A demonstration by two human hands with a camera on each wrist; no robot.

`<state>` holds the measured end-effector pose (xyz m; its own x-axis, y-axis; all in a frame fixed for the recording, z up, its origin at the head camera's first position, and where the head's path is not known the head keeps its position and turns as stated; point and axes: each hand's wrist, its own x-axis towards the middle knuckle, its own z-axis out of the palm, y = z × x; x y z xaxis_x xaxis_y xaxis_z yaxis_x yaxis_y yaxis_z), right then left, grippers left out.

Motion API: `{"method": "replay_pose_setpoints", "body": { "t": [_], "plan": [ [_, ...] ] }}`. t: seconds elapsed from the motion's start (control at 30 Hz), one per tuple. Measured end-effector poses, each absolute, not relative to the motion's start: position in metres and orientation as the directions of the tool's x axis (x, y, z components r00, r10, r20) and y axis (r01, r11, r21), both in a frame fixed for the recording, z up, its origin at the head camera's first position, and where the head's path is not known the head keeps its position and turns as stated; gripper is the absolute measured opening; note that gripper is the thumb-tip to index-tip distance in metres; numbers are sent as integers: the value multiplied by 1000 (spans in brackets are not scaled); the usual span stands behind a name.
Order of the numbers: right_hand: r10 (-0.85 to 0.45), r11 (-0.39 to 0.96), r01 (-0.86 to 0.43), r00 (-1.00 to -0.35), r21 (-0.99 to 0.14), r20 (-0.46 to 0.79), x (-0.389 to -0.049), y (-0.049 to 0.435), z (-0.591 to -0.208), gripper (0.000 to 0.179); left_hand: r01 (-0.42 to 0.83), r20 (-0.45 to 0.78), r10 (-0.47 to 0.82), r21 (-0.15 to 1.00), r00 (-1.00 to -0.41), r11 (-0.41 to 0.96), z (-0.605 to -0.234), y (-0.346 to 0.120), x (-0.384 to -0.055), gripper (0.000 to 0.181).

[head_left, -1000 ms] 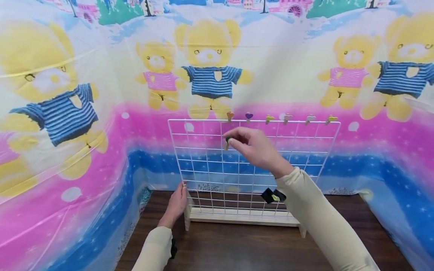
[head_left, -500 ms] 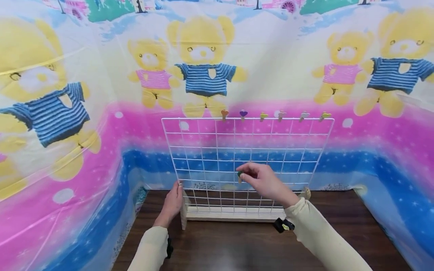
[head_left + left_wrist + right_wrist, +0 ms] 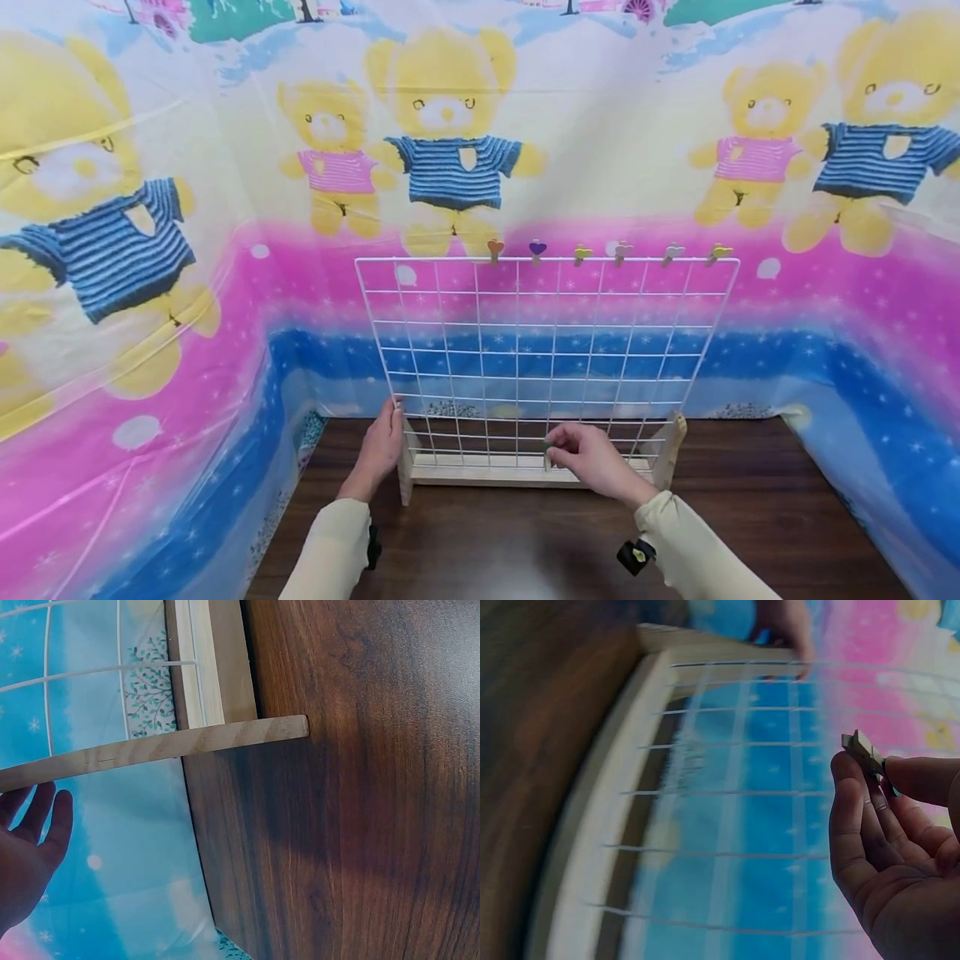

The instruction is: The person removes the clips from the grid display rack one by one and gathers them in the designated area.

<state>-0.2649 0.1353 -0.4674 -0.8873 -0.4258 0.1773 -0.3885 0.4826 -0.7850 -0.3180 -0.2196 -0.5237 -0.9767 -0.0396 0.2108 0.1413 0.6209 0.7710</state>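
Note:
My right hand [image 3: 592,458] pinches a small wooden clothespin [image 3: 864,752] between thumb and fingers. A bit of green shows on its pinched end in the right wrist view. This hand is in front of the lower part of a white wire grid rack [image 3: 517,322]. At the rack's left side, my left hand [image 3: 381,443] touches the frame; in the left wrist view its fairly straight fingers [image 3: 56,825] meet the wooden side leg [image 3: 202,740]. Along the rack's top wire sit several clothespins with shaped tops, among them an orange heart [image 3: 495,247] and a purple heart [image 3: 537,247].
The rack stands on a dark wooden table [image 3: 480,542], its pale wooden base bar [image 3: 472,477] running between two side legs. A printed curtain [image 3: 600,167] with bears hangs behind and on both sides. Black straps with small devices [image 3: 636,557] sit at both wrists.
My right hand has come down with the clothespin from near the rack's top to its lower rows, slightly rightward. The left hand stays at the rack's side. The head view has shifted slightly.

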Motion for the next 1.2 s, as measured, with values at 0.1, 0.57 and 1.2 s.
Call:
{"method": "replay_pose_setpoints", "body": {
  "t": [0.1,0.57,1.2],
  "plan": [
    [-407,500,-361,-901,-787,154,-267,138,-488,8,137,208,-45,774,-977,618,-523,-220,-317,43],
    [-416,472,-248,-909,-846,34,-276,137,-572,11,135,207,-43,766,-977,628,-523,-221,-318,44],
    [-445,457,-184,-894,-870,-45,-278,134,-624,8,142,200,-18,753,-980,643,-523,-223,-316,47]
  ]
}}
